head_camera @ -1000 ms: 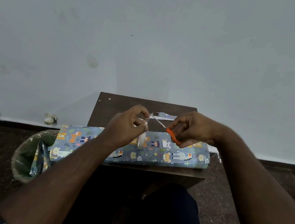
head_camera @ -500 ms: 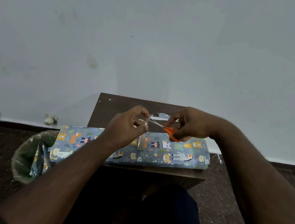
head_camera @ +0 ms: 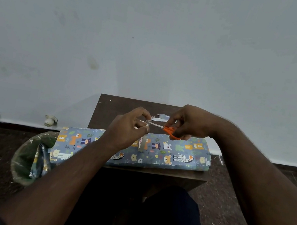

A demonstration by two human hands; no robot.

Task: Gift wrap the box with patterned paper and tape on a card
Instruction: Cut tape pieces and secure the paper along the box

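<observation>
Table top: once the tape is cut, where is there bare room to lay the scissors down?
The bare dark strip of table at the far left, between the back edge and the wrapped paper roll, looks free. The near half is covered by the roll; the far right holds paper scraps and both hands with the scissors.

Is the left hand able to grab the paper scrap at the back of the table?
Probably not right now. The left hand is pinching a strip of tape, and the right hand with the scissors hangs between it and the paper scrap.
</observation>
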